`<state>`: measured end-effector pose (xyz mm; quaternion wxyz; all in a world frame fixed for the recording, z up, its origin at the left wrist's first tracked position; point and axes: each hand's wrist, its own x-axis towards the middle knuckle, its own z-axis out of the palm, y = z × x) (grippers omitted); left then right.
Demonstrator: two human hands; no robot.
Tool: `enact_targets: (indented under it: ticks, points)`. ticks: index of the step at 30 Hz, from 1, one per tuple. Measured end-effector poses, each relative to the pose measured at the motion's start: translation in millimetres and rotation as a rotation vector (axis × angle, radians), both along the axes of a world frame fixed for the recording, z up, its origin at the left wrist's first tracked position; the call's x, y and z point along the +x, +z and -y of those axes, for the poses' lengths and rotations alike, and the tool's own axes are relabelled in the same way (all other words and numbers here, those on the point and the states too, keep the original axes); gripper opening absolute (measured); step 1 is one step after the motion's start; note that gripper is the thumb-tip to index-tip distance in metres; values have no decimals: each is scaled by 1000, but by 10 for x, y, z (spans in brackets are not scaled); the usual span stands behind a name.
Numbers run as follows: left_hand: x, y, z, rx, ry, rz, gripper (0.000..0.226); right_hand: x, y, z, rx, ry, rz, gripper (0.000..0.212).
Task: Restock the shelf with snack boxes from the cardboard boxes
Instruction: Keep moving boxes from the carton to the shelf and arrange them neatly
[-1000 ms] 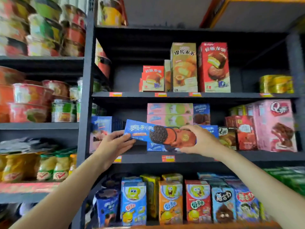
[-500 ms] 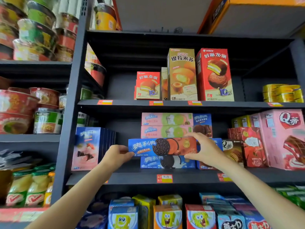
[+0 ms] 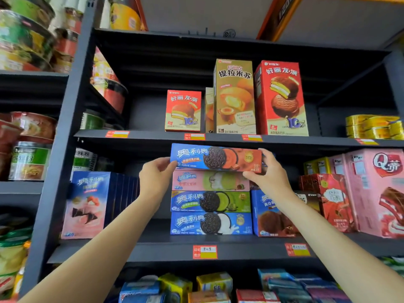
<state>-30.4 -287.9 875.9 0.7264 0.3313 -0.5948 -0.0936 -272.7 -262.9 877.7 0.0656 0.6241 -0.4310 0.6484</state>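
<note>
The long blue-and-orange cardboard cookie box (image 3: 216, 158), light and stiff but crushable we judge, sits pinched at its ends between our left hand (image 3: 155, 176) and right hand (image 3: 269, 174).

- The cookie box (image 3: 215, 158) sits atop a stack of three boxes (image 3: 211, 202) on the middle shelf (image 3: 153, 248).
- The left hand (image 3: 155, 176) holds its left end, the right hand (image 3: 270, 173) its right (one at each end).
- Upright boxes (image 3: 237, 97) stand on the shelf above.
</note>
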Motion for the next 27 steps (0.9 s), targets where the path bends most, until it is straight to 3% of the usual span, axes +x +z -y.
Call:
enact_targets:
  ticks: [6, 15, 27]
  points:
    - [-33, 54, 104, 67, 79, 27, 29, 33, 111, 124, 11, -77, -121, 70]
    - [-48, 124, 186, 123, 153, 95, 30, 19, 98, 309, 77, -120, -142, 71]
    - [-65, 141, 317, 198, 79, 40, 36, 51, 165, 377, 145, -161, -141, 67]
